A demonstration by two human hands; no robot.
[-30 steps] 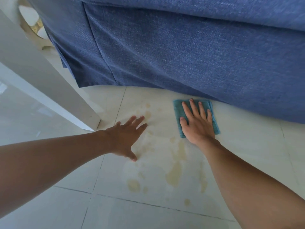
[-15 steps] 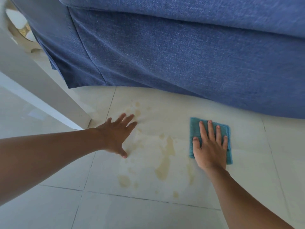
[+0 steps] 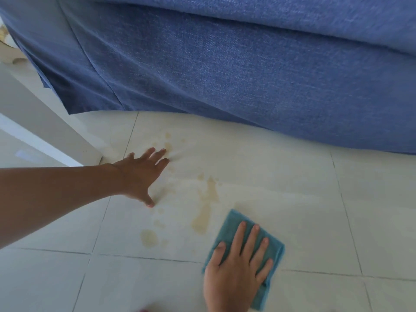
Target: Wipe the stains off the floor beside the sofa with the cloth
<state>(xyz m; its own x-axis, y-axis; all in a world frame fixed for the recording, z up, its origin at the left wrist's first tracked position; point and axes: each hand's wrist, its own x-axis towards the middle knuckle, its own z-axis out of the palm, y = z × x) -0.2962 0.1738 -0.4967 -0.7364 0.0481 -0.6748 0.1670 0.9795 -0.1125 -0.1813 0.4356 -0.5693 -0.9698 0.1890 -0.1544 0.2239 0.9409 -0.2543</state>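
Yellowish stains (image 3: pixel 206 208) streak the pale tiled floor (image 3: pixel 304 199) in front of the blue sofa (image 3: pixel 225 64). A folded teal cloth (image 3: pixel 229 226) lies flat on the tile just right of the long stain, near the bottom of the view. My right hand (image 3: pixel 238 269) presses flat on the cloth, fingers spread, covering most of it. My left hand (image 3: pixel 141 174) rests flat on the floor to the left of the stains, fingers apart, holding nothing. A smaller blotch (image 3: pixel 149 238) sits below the left hand.
A white furniture panel (image 3: pixel 45 131) slants down to the floor at the left, its corner close to my left wrist. The sofa's fabric skirt hangs to the tiles across the top. Grout lines cross the floor.
My right hand has slid the cloth from beside the sofa skirt down toward me, past the right side of the stains. The left hand has stayed planted on the floor.
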